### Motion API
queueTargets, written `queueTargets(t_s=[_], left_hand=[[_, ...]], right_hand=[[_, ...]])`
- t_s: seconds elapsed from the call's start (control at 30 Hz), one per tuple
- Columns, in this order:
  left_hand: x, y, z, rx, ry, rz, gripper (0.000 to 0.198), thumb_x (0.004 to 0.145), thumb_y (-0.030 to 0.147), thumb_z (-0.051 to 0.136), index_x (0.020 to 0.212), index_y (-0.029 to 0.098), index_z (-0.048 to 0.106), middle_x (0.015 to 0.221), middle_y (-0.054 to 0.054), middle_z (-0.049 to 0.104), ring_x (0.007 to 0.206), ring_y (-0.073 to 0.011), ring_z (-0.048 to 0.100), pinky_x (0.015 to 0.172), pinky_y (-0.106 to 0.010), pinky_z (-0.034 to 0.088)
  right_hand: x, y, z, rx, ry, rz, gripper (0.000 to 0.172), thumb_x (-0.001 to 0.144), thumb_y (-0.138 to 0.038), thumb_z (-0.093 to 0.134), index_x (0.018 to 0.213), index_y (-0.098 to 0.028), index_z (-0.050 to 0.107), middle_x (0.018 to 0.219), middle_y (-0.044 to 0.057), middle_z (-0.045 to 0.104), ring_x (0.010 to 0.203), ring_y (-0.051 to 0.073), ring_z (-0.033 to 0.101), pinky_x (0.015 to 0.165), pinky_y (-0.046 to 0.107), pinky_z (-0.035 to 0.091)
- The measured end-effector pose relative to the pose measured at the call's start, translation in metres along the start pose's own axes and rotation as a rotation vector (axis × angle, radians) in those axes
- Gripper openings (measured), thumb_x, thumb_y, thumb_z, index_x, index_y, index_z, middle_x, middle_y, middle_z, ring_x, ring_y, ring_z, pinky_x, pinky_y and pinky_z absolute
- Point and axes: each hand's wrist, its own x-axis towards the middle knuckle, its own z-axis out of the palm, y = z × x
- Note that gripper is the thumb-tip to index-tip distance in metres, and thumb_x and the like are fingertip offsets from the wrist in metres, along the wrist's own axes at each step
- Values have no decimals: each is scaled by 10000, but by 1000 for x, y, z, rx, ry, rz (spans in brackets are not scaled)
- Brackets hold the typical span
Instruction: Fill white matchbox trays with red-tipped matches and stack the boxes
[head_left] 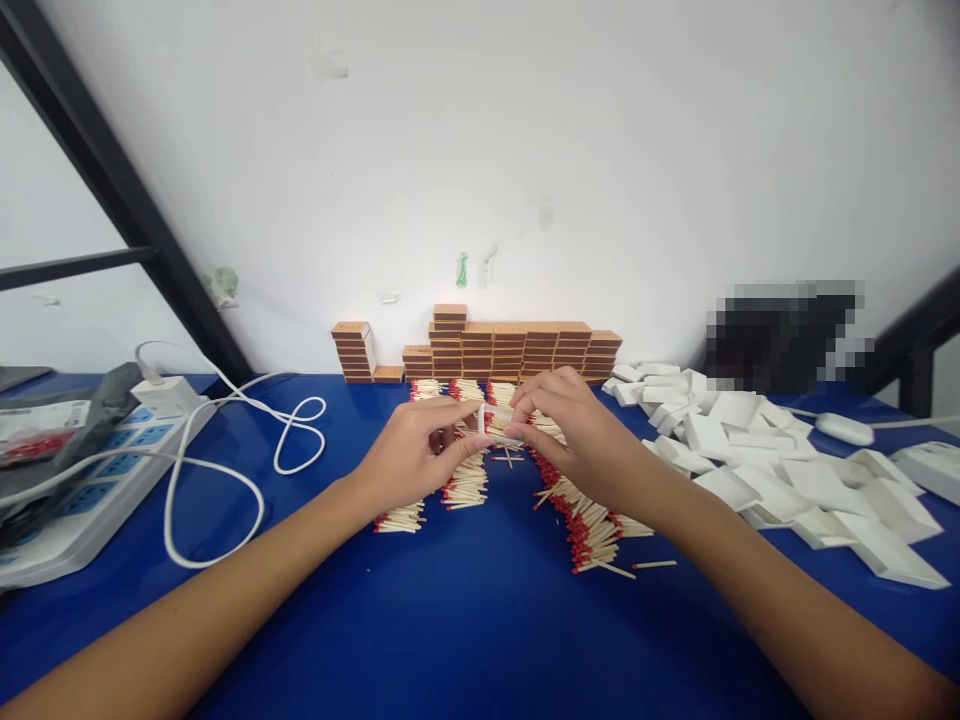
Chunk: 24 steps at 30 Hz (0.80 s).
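Observation:
Over the middle of the table, my left hand [420, 445] grips a small white matchbox tray [482, 420] by its left end, thumb in front and fingers behind. My right hand [566, 425] is closed at the tray's other end, its fingertips pinching pale matches [498, 424] that lie in the tray. Their red heads point toward my left hand. How many matches are in it I cannot tell. Around and beneath both hands lie rows of loose red-headed matches [466, 488], with a larger heap [592, 530] below my right hand.
Brown matchboxes [510, 350] stand stacked along the wall. A pile of white trays [787, 480] spreads over the right side, beside a white mouse-like object [844, 429]. On the left are a power strip [105, 490], a looped white cable [176, 500] and a grey bag [67, 420].

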Motion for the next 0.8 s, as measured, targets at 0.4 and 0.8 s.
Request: queueTargets(t_s=[0.4,0.8], left_hand=[[0,4,2,-58,-48,-19,290,1031,444,665,1134,196,774,780,-1,676,677,-127,565,662,-261,455],[0,3,1,-60,-14,-60,311,1028,447,667,1138,180,780,791,-9,684,669,-128,581,647,-260,465]], right_hand=[[3,-11,-4,11,20,17,84,1037,-285,621,984,-257,680,1007,69,703,1010,266,554,901,433,452],[3,-7,-8,-1,123,34,95,1033,-266,615,968,-258,684,975,58,706,962,248,587,858,419,465]])
